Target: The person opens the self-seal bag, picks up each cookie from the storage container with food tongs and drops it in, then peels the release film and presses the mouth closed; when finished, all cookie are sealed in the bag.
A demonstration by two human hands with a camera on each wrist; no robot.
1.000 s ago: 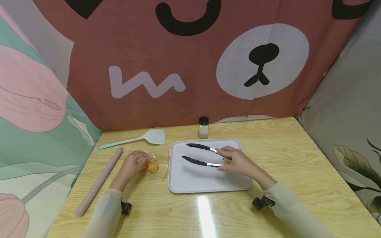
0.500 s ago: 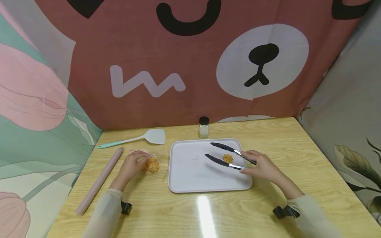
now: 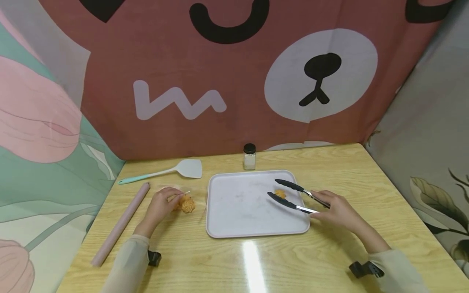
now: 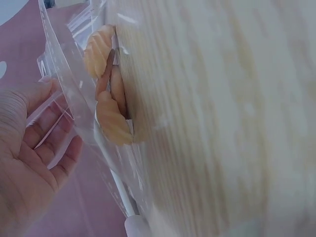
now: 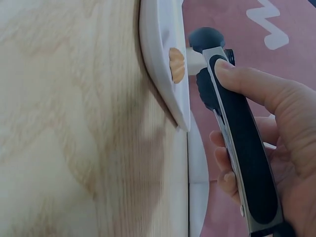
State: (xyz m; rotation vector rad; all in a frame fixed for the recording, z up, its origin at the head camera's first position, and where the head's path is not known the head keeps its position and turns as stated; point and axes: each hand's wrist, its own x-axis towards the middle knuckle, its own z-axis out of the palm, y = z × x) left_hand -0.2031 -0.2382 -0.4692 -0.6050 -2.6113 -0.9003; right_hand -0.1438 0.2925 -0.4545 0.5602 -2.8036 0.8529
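My left hand (image 3: 160, 208) pinches the edge of a clear plastic bag (image 4: 75, 81). Inside the bag lie several piped swirl cookies (image 3: 188, 204), seen side-on in the left wrist view. On the right, my right hand (image 3: 338, 209) grips black-and-silver tongs (image 3: 305, 210), with the thumb along one black handle. The tongs' arms are spread, and nothing is between their tips. Below them, a single swirl cookie (image 3: 280, 193) rests on the white tray (image 3: 234, 221), partly hidden by a tong tip in the head view.
A white spatula with a mint handle (image 3: 189, 168) lies at the back left. A pink rolling pin (image 3: 122, 224) lies left of my left hand. Behind the tray stands a small black-capped glass jar (image 3: 250, 158). Printed cloth hangs behind the wooden table (image 3: 205, 268).
My right hand has moved right with the tongs, from over the tray's middle to its right edge. The cookie on the tray came into fuller view. My left hand stays at the bag.
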